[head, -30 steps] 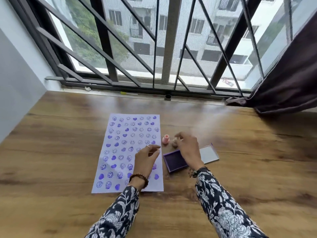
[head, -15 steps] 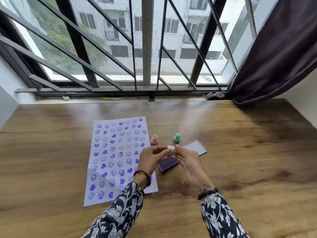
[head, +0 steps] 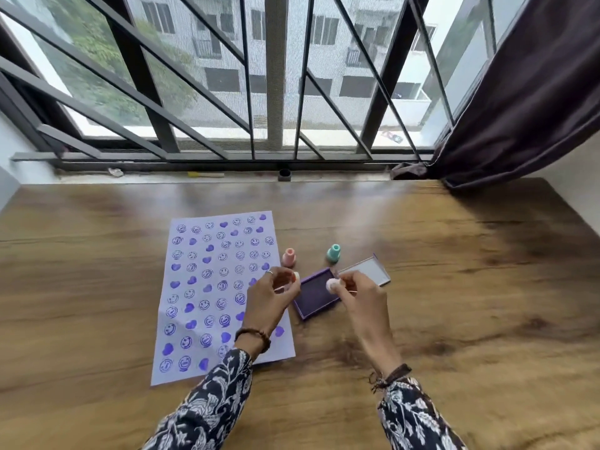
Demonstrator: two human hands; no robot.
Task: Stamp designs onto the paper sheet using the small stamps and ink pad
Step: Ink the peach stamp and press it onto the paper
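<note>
Head view: right hand (head: 363, 300) pinches small white stamp (head: 332, 284) in fingers above ink pad (head: 316, 295), stamp lying roughly sideways, round face toward left. Left hand (head: 271, 297) pinches small cap (head: 296, 277), just left of pad. Paper sheet (head: 211, 287) further left, long axis running away from person. Pink stamp (head: 288, 257), teal stamp (head: 333, 253) upright behind pad.

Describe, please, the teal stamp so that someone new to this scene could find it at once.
Start at the stamped paper sheet on the wooden table, then look right to the open purple ink pad. Just beyond the pad's far edge stand two small upright stamps. The teal stamp is the right-hand one, near the pad's lid; its neighbour, the pink stamp, stands beside the paper.
</note>
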